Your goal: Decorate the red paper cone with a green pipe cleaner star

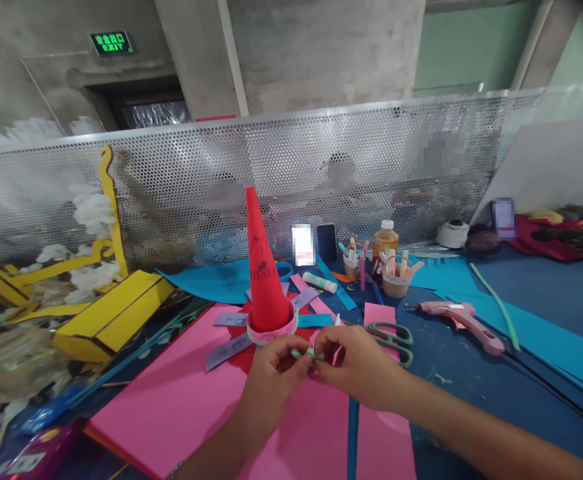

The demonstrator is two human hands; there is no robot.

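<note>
- Beneath a perforated metal barrier (291, 167), a blue-covered worktop (451, 393) carries craft supplies, with a pink foam sheet (171, 413) spread before the person.
- Left of the sheet lies a folded yellow card shape (114, 317), edged in black.
- Beyond the hands stands a red paper cone (266, 273), upright, its base circled by a striped paper ring (271, 331).
- To the right lie a pink glue gun (459, 327) and green-handled scissors (394, 343), the scissors just beside the right hand.
- Left hand (271, 380), the nearer to the cone, and right hand (356, 367) meet at the fingertips, both closed on a small green strip (307, 354).
- That strip lies between them just in front of the ring, its long axis running roughly side to side.
</note>
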